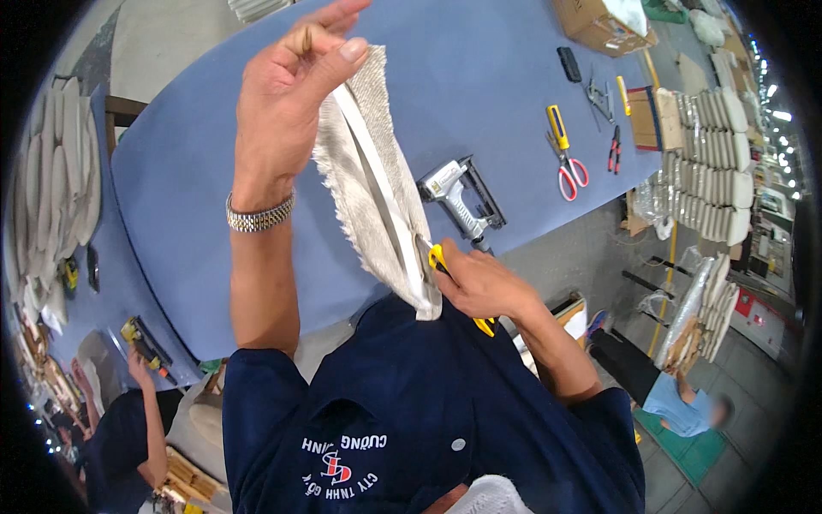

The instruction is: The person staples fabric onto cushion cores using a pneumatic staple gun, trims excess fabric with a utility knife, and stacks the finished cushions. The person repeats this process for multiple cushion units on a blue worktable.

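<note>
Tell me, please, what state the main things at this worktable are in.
Left grip: pinching fabric strip
Right grip: closed around yellow-handled tool
Fabric strip: held up, left edge frayed
Yellow-handled tool: held, open or shut unclear
Staple gun: lying unheld
Red-handled scissors: lying unheld
Cardboard box: open

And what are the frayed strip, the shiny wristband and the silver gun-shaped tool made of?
The frayed strip looks like woven cloth: ribbed weave, loose threads at the edge. The wristband seems polished metal, with silver and gold links. The gun-shaped tool is probably metal, judging by its silver sheen.
</note>
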{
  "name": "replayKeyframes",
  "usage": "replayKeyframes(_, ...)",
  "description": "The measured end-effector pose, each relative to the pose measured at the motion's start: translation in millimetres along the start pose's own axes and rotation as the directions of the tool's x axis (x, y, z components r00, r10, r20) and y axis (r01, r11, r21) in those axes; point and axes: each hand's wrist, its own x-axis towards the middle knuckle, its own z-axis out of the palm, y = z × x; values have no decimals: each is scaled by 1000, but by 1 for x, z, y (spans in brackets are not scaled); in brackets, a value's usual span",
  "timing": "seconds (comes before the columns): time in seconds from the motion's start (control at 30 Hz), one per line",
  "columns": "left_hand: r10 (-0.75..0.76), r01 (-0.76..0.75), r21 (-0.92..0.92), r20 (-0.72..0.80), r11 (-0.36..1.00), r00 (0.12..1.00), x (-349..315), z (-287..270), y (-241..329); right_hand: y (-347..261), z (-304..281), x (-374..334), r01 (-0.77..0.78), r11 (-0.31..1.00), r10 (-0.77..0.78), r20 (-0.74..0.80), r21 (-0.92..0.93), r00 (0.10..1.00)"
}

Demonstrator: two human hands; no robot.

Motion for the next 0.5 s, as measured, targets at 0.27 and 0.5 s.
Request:
replayKeyframes(0.27,2,381,706,-476,597,880,-84,46,-15,19,-10,-5,67,992,-61,-64,102,996)
replayKeyframes(0.5,-320,335,936,-287,106,903,-130,128,-37,50,2,0,176,975,-155,-152,135,976)
